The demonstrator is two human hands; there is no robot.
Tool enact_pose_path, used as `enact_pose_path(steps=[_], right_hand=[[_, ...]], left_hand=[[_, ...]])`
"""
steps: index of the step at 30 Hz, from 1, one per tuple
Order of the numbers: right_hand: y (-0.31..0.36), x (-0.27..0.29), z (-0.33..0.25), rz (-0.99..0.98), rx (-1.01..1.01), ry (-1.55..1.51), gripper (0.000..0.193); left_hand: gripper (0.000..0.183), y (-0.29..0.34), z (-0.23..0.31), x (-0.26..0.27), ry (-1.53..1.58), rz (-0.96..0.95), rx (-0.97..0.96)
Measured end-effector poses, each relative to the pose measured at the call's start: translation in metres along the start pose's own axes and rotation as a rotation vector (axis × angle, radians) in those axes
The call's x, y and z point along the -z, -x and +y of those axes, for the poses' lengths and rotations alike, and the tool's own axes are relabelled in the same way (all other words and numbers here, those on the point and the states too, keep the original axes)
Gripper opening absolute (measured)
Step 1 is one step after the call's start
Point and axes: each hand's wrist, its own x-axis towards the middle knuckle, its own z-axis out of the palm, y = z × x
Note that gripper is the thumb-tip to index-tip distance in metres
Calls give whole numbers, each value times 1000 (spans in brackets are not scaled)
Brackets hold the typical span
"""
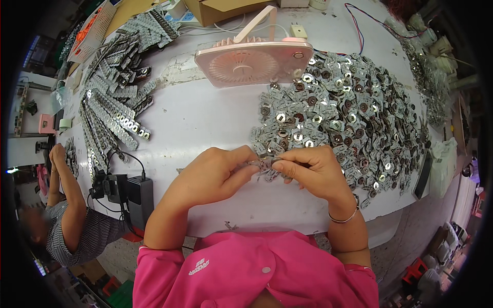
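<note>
My left hand [214, 172] and my right hand [314, 172] meet above the near edge of the table, fingertips almost touching. Each pinches thumb against fingers on small silvery metal pieces [264, 164] between them. Whether these are one short strip or separate pieces I cannot tell, as my fingers cover part of them. Just beyond and to the right of my hands spreads a large heap of loose metal parts [339, 118], flat and grey with round shiny or brown discs.
Strips of joined metal parts [110, 115] lie fanned out at the left. A pink fan [246, 64] stands at the back. Black devices with cables [139, 197] sit at the near left edge, and a white basket [95, 33] at the far left. Another person [77, 226] works at the left.
</note>
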Motion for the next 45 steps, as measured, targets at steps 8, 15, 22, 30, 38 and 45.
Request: enact_pose_path(steps=[8, 15, 22, 30, 38, 45], right_hand=[[1, -2, -3, -82, -103, -159, 17], [1, -12, 1, -115, -32, -177, 18], [-1, -12, 3, -46, -145, -576, 17], [0, -21, 8, 247, 183, 96, 17], [1, -23, 3, 243, 20, -262, 17], [-3, -11, 3, 348, 136, 96, 16]], left_hand=[[13, 0, 5, 14, 50, -45, -3], [13, -3, 1, 7, 82, -33, -84], [9, -5, 15, -6, 172, 173, -145], [22, -14, 7, -31, -428, 449, -292], [28, -15, 11, -34, -462, 496, -368], [33, -18, 5, -30, -515, 419, -320]])
